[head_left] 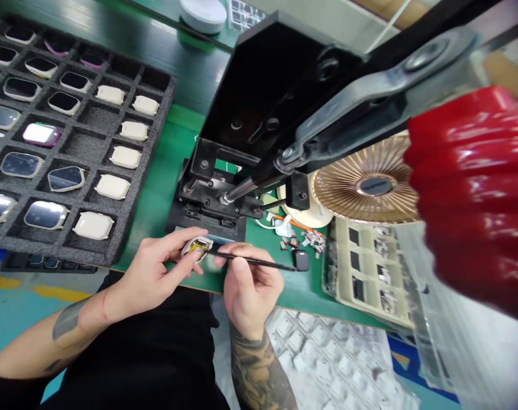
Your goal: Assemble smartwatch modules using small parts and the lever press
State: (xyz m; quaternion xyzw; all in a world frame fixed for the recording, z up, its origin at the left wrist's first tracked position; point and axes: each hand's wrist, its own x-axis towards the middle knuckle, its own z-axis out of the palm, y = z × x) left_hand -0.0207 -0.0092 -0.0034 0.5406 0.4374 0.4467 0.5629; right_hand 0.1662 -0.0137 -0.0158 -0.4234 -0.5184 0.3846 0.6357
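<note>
L fingers: your left hand [156, 276] is pinched around an open pale watch case [198, 246], thumb on the near side, index along the far side; gap only as wide as the case.
R fingers: your right hand [251, 285] is closed pen-style on a thin black tool [261, 262].
Bench edge: front lip of the green bench [151, 219] runs just under both hands; L wrist is out past it, over your lap.
Room, L: bare green strip btwn your L hand and the wall of the dark foam tray [124, 228].
Room, ahead: tight; base of the black lever press [259, 91] sits just beyond your fingertips.
Room, R: tool's rear end is right by a black square piece [301, 260]; can't tell if touching.
Case vs fingers: tilted in L fingertips, yellow strip showing inside, tool tip at its R side, R fingertips just beside.
Parts pile: small loose bits [314, 242], just past the square piece.
Farther R: beige compartment tray [372, 273], gold-grilled fan [365, 185] behind it.
Upper R: press's red ribbed grip [472, 193], nearest the cam.
</note>
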